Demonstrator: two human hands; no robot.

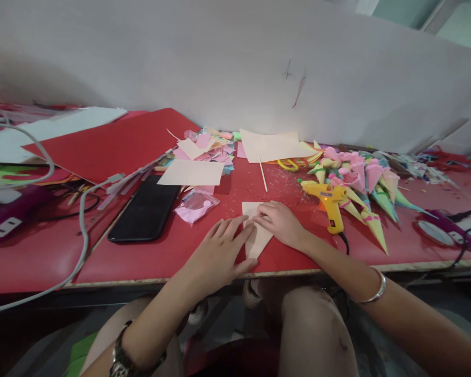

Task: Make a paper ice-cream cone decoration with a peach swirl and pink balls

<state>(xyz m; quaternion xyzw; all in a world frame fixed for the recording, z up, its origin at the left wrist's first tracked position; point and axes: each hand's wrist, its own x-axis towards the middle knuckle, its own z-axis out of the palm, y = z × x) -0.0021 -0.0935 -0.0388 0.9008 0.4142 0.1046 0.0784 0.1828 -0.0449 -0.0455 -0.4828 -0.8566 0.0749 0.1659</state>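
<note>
A small piece of cream paper lies near the table's front edge, its lower part narrowing, with both hands on it. My left hand rests flat at its left side, fingers stretched out and thumb apart, with the fingertips touching the paper. My right hand has its fingers bent and drawn together on the upper part of the paper, pressing or pinching it against the table. The right fingers hide part of the paper. A thin white stick lies just beyond it.
On the red table, a yellow glue gun and several paper cones stand right. A phone, a clear plastic packet, a cream card and red sheets lie left. A white cable crosses the left edge.
</note>
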